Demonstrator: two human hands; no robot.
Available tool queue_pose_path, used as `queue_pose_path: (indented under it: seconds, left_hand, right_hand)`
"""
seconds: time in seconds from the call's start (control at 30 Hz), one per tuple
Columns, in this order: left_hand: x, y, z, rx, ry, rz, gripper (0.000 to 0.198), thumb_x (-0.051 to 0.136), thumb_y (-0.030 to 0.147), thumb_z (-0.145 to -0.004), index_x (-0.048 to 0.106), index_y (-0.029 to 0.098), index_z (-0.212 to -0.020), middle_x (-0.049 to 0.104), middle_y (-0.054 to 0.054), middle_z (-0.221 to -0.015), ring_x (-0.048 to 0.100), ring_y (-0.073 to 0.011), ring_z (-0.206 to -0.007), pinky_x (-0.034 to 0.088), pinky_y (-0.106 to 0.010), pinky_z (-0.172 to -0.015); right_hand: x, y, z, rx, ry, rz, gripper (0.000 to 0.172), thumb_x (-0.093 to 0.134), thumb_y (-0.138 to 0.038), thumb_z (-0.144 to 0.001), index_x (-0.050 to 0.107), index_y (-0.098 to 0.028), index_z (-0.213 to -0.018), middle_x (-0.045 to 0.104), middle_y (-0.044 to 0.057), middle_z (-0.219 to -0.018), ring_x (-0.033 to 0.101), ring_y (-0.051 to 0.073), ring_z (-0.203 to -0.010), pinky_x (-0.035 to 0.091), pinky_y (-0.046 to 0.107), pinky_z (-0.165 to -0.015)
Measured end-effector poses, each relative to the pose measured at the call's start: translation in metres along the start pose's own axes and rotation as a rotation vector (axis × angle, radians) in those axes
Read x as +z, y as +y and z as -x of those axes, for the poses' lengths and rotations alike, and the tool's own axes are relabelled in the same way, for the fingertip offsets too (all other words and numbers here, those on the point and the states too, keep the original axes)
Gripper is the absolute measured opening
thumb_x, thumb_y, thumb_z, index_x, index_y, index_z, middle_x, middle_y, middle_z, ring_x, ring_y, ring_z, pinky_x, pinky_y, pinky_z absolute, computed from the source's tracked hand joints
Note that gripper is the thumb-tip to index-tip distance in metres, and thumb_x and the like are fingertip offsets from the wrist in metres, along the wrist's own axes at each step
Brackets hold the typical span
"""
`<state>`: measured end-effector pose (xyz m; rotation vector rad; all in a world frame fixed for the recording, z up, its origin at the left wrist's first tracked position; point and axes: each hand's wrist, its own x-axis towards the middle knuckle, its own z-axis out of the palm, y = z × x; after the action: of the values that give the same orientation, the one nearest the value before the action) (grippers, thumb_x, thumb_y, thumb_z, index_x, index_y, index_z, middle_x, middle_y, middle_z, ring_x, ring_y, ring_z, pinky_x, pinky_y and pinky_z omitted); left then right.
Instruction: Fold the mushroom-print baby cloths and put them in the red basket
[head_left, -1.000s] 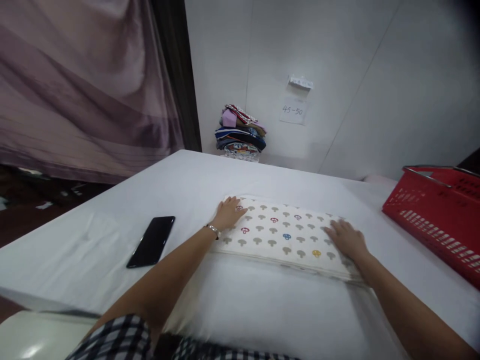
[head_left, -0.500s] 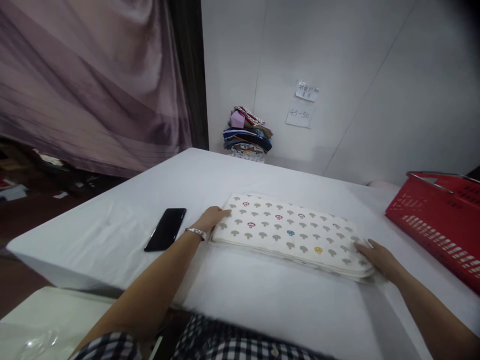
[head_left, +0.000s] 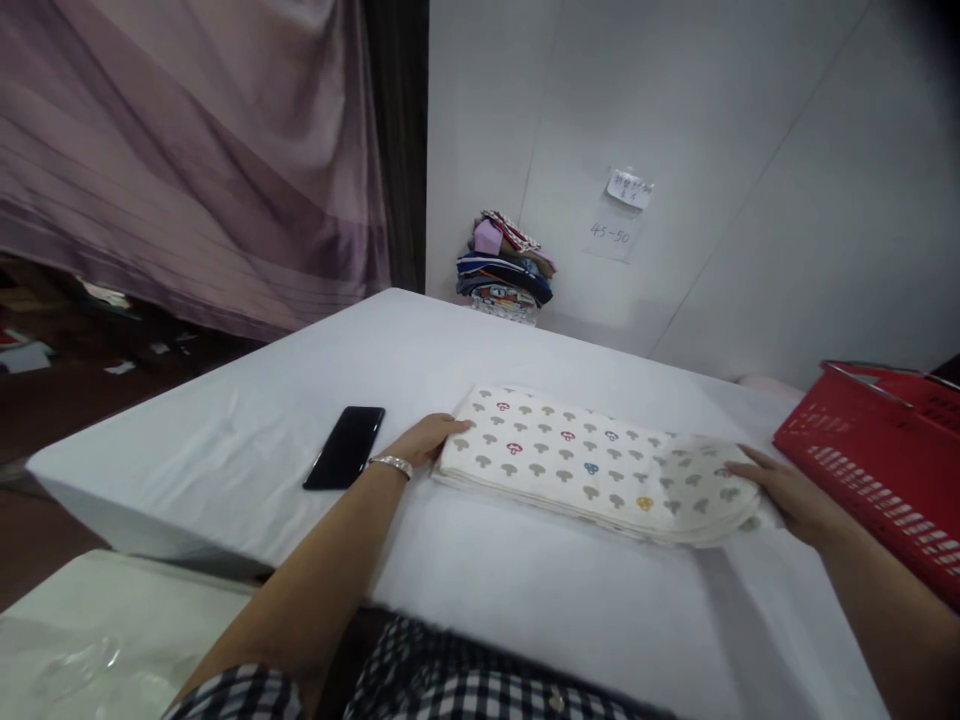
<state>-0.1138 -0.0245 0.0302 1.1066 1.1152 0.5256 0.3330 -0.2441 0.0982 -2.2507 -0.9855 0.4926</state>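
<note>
A folded white cloth [head_left: 555,455] printed with grey mushrooms and a few red, blue and yellow ones lies lengthwise on the white table. My left hand [head_left: 431,438] grips its left end, thumb on top and the other fingers out of sight at the edge. At the opposite end my right hand [head_left: 784,490] has the cloth pinched, and that end is raised and curls upward. The fingers under the fabric are hidden.
A black phone [head_left: 345,448] lies left of my left forearm. The red basket [head_left: 885,450] stands at the right on the white table [head_left: 315,350]. Folded fabrics [head_left: 504,270] are stacked by the wall at the back. A pale stool-like surface [head_left: 112,630] is at the lower left.
My right hand has lifted the right end of the cloth, which was lying flatter before. My left hand keeps its hold on the left end. The view has shifted slightly.
</note>
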Motion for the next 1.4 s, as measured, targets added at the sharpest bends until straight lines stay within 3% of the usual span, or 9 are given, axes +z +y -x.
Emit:
queue_pose_path:
  seconds: [0.1,0.23,0.43,0.53,0.63,0.8,0.97,1.2,1.4]
  left_hand:
    - [-0.001,-0.003,-0.001,0.035,-0.002,0.000,0.035,0.075,0.038,-0.059,0.057,0.015,-0.079,0.068,-0.008,-0.080,0.064,-0.0212,-0.080,0.049,-0.028,-0.067]
    - [0.001,-0.007,0.001,0.081,0.004,0.020,0.034,0.073,0.039,-0.062,0.057,0.015,-0.080,0.068,-0.009,-0.083,0.063,-0.0203,-0.078,0.049,-0.029,-0.067]
    - [0.001,-0.013,-0.001,0.132,0.008,0.076,0.036,0.072,0.042,-0.063,0.057,0.015,-0.081,0.067,-0.007,-0.079,0.062,-0.0185,-0.073,0.048,-0.028,-0.065]
    - [0.000,-0.015,-0.003,0.132,0.028,0.091,0.030,0.069,0.039,-0.066,0.055,0.015,-0.078,0.060,-0.001,-0.064,0.055,-0.0127,-0.058,0.041,-0.024,-0.053]
    - [-0.003,-0.015,-0.004,0.120,0.048,0.077,0.025,0.067,0.035,-0.068,0.052,0.017,-0.072,0.047,0.005,-0.050,0.041,-0.0076,-0.044,0.027,-0.021,-0.043]
    - [-0.005,-0.013,-0.004,0.095,0.013,0.114,0.024,0.067,0.034,-0.068,0.050,0.017,-0.070,0.042,0.006,-0.048,0.035,-0.0070,-0.041,0.022,-0.022,-0.042]
    - [-0.004,-0.013,-0.006,0.088,-0.048,0.181,0.044,0.057,0.058,-0.072,0.060,0.014,-0.079,0.055,0.000,-0.054,0.048,-0.0128,-0.050,0.033,-0.024,-0.048]
    - [-0.007,-0.017,-0.006,0.171,-0.131,0.192,0.059,0.063,0.063,-0.065,0.064,0.011,-0.094,0.068,-0.007,-0.074,0.061,-0.0198,-0.071,0.042,-0.028,-0.065]
    - [-0.010,-0.016,-0.003,0.157,-0.118,0.162,0.060,0.065,0.059,-0.066,0.062,0.013,-0.104,0.069,-0.010,-0.090,0.062,-0.0228,-0.081,0.044,-0.030,-0.069]
  right_hand:
    - [-0.001,-0.052,-0.003,0.006,-0.159,-0.271,0.080,0.061,-0.036,-0.078,0.021,-0.016,-0.145,0.058,0.026,-0.116,0.068,0.022,-0.074,0.051,0.030,-0.061]
    - [0.029,-0.134,-0.007,-0.202,-0.268,-0.196,0.086,0.069,-0.035,-0.068,0.027,-0.023,-0.143,0.061,0.016,-0.113,0.066,0.021,-0.074,0.052,0.033,-0.064]
    - [0.164,-0.231,0.019,-0.440,-0.444,0.023,0.077,0.063,-0.029,-0.070,0.033,-0.022,-0.140,0.065,0.008,-0.103,0.062,0.019,-0.072,0.050,0.035,-0.069]
    - [0.240,-0.244,0.037,-0.467,-0.473,0.165,0.072,0.064,-0.027,-0.067,0.041,-0.019,-0.135,0.062,0.008,-0.112,0.060,0.024,-0.095,0.046,0.036,-0.083]
    - [0.280,-0.238,0.043,-0.501,-0.470,0.221,0.070,0.058,-0.031,-0.071,0.038,-0.018,-0.137,0.059,0.009,-0.119,0.055,0.026,-0.106,0.043,0.036,-0.089]
    - [0.273,-0.232,0.031,-0.486,-0.505,0.134,0.073,0.060,-0.031,-0.071,0.034,-0.022,-0.139,0.062,0.005,-0.110,0.059,0.023,-0.096,0.046,0.035,-0.082]
    - [0.272,-0.240,0.039,-0.468,-0.539,0.015,0.077,0.062,-0.033,-0.074,0.028,-0.023,-0.142,0.064,0.004,-0.096,0.060,0.019,-0.082,0.049,0.034,-0.076]
    - [0.250,-0.234,0.063,-0.303,-0.847,-0.418,0.080,0.061,-0.034,-0.076,0.022,-0.021,-0.144,0.063,0.007,-0.100,0.062,0.016,-0.078,0.055,0.037,-0.070]
    - [0.214,-0.216,0.046,-0.678,-0.411,-0.217,0.041,0.052,-0.038,-0.082,0.057,-0.023,-0.120,0.058,0.008,-0.123,0.053,0.023,-0.113,0.043,0.042,-0.095]
